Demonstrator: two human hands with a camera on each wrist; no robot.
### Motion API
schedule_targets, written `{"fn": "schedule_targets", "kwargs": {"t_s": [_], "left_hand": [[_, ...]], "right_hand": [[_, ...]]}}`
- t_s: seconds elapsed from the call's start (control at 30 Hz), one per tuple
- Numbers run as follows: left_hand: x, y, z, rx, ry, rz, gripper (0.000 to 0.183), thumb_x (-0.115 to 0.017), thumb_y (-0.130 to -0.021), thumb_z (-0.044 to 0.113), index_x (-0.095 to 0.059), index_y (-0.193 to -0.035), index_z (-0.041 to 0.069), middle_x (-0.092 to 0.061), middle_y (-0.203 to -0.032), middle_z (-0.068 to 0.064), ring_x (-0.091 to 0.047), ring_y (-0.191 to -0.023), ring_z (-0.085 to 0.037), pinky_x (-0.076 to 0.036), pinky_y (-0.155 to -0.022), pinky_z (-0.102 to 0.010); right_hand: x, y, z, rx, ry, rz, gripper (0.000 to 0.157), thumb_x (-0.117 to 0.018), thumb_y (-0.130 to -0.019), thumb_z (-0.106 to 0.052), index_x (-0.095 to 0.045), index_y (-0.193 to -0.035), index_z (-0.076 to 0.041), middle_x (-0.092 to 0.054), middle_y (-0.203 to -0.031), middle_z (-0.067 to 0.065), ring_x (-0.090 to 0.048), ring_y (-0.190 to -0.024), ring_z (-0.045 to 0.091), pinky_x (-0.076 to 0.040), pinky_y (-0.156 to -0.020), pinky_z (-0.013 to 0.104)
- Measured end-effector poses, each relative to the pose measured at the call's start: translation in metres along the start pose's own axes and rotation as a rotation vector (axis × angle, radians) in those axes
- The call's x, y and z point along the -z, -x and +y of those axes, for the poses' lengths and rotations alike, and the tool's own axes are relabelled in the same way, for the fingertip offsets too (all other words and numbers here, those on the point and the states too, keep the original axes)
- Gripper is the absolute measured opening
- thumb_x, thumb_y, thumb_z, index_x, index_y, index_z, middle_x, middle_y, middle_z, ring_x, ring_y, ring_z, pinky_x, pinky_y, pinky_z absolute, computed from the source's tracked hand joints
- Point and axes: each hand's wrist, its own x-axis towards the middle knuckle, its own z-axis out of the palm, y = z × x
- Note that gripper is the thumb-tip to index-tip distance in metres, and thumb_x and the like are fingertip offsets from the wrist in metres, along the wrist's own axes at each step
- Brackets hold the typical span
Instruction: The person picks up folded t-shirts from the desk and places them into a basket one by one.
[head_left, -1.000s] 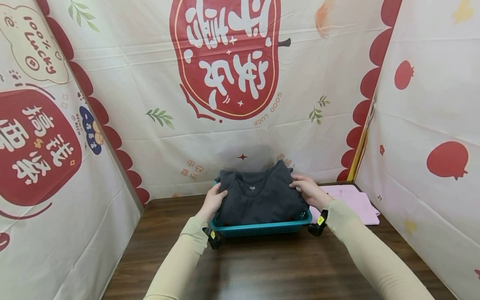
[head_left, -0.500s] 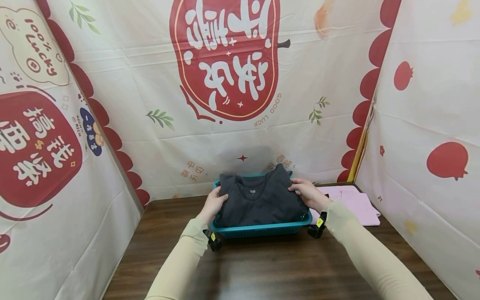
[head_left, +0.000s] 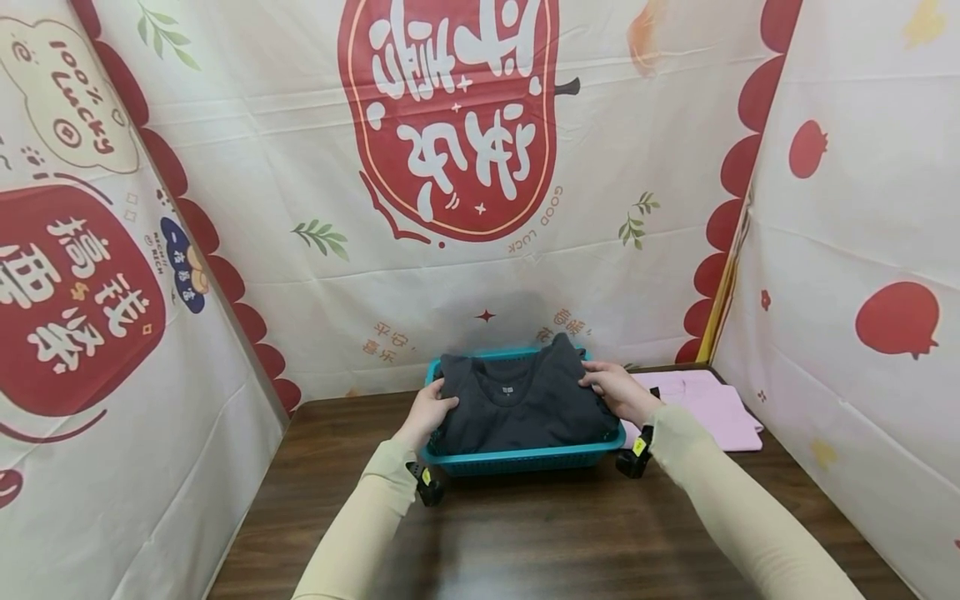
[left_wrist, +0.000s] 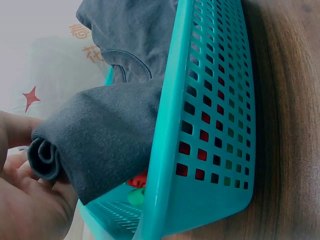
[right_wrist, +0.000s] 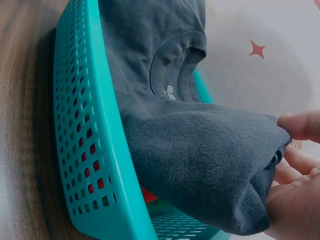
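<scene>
A folded dark grey T-shirt [head_left: 517, 421], its neckline and label facing up, lies in the teal basket [head_left: 525, 457]. At its left side my left hand [head_left: 424, 412] pinches the folded edge between thumb and fingers. My right hand [head_left: 621, 392] grips the opposite side the same way. In the left wrist view the rolled shirt edge [left_wrist: 100, 140] sits above the basket rim, against the left hand [left_wrist: 37, 210]. The right wrist view has the right hand [right_wrist: 300, 200] around the other bunched end. Under the shirt, red [left_wrist: 137, 180] and green [left_wrist: 136, 197] items show partly.
A folded pink garment [head_left: 708, 412] lies on the brown wooden table [head_left: 540, 533], right of the basket. Printed white cloth walls [head_left: 315, 317] stand behind and on both sides, close behind the basket.
Both hands have lowered the shirt slightly into the basket. Its neckline sits lower, and the basket's back rim now shows behind it. The pink garment has not moved.
</scene>
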Motion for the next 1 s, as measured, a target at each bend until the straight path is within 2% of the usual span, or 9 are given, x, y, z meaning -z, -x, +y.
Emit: {"fn": "schedule_targets", "kwargs": {"t_s": [0.23,0.43,0.63,0.83,1.0], "left_hand": [[0.000,-0.002,-0.004,-0.004,-0.003,-0.002,0.060,-0.055,-0.097,0.008,-0.029,-0.150,-0.002,-0.029,-0.153,-0.023,-0.029,-0.139,-0.039,-0.029,-0.109,-0.052],[-0.001,-0.003,-0.007,0.011,-0.016,0.008,0.060,-0.056,-0.097,0.007,-0.030,-0.150,-0.002,-0.031,-0.151,-0.024,-0.031,-0.138,-0.039,-0.031,-0.108,-0.053],[-0.002,-0.002,-0.009,0.023,-0.016,0.017,0.060,-0.057,-0.096,0.007,-0.030,-0.150,-0.002,-0.030,-0.152,-0.024,-0.029,-0.139,-0.038,-0.031,-0.108,-0.052],[-0.002,-0.002,-0.009,0.020,-0.018,0.015,0.061,-0.056,-0.096,0.006,-0.029,-0.150,-0.002,-0.030,-0.152,-0.025,-0.029,-0.139,-0.039,-0.031,-0.108,-0.052],[-0.002,-0.001,-0.010,0.025,-0.008,0.012,0.061,-0.056,-0.096,0.004,-0.030,-0.150,0.001,-0.034,-0.149,-0.026,-0.033,-0.136,-0.040,-0.034,-0.106,-0.054]], "right_hand": [[0.001,-0.003,0.003,0.002,0.013,0.002,0.067,-0.047,-0.096,-0.001,-0.013,-0.154,0.000,-0.005,-0.159,0.022,-0.027,-0.137,0.033,-0.030,-0.109,0.043],[0.002,-0.005,0.006,0.026,0.038,0.002,0.066,-0.049,-0.095,0.000,-0.018,-0.153,0.002,-0.013,-0.158,0.023,-0.035,-0.130,0.029,-0.039,-0.098,0.033],[0.003,-0.006,0.008,0.029,0.040,0.013,0.065,-0.048,-0.094,0.001,-0.018,-0.152,0.004,-0.015,-0.157,0.024,-0.031,-0.132,0.029,-0.031,-0.106,0.040],[0.004,-0.006,0.010,0.034,0.063,0.021,0.064,-0.049,-0.094,0.000,-0.020,-0.152,0.004,-0.018,-0.156,0.025,-0.035,-0.127,0.028,-0.034,-0.104,0.037],[0.004,-0.004,0.011,0.031,0.069,0.004,0.065,-0.048,-0.095,0.000,-0.017,-0.152,0.003,-0.011,-0.157,0.026,-0.023,-0.139,0.035,-0.026,-0.112,0.046]]}}
